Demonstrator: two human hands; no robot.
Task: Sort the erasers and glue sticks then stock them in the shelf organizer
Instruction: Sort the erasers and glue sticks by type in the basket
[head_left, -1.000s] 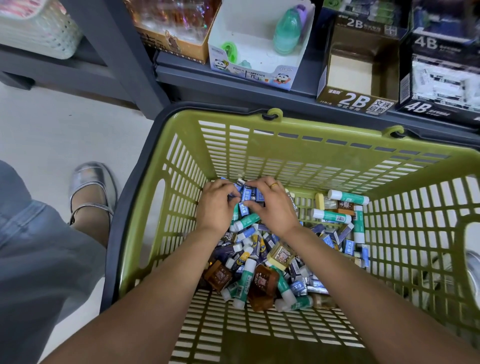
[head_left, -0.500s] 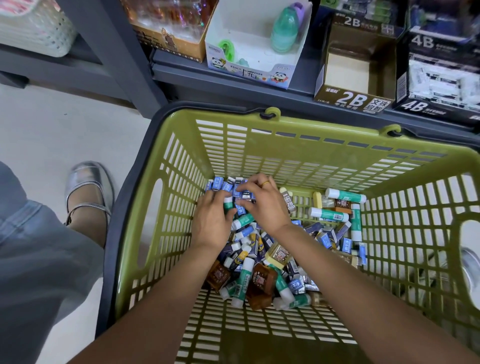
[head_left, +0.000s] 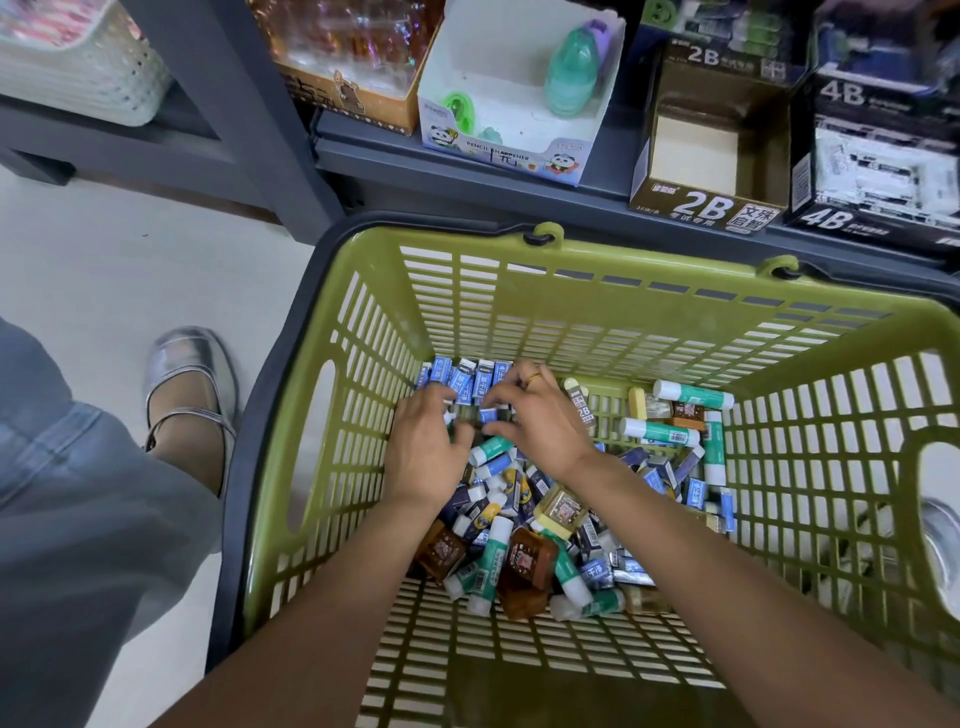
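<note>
- Here, a head-worn camera looks down into a green slatted basket (head_left: 613, 306) standing on the floor in front of a dark shelf (head_left: 467, 171).
- Both hands reach into the basket's far left corner. The left hand (head_left: 423, 441) lies knuckles-up, its fingers curled down among small blue-wrapped erasers (head_left: 462, 379); which piece it holds, if any, is hidden.
- The right hand (head_left: 540, 421), wearing a gold ring, pinches at the same blue erasers with bent fingertips; I cannot tell whether one is actually gripped.
- A row of blue erasers stands side by side against the far wall, just beyond the fingers.
- The rest is a mixed heap in the middle: green-and-white glue sticks (head_left: 660, 431), dark and blue erasers, and brown packets (head_left: 524, 566), all overlapping.
- On the shelf above sit an open, empty-looking 2B box (head_left: 706, 156), a 4B box (head_left: 878, 156) and a pencil sharpener box (head_left: 509, 104).
- Likely risks: the upright row probably topples if a finger nudges it, undoing the sorting; glue sticks may roll back among the erasers; small pieces might snag in the basket's slots.
- Grabbing too many at once could spill some on the lift to the shelf.
</note>
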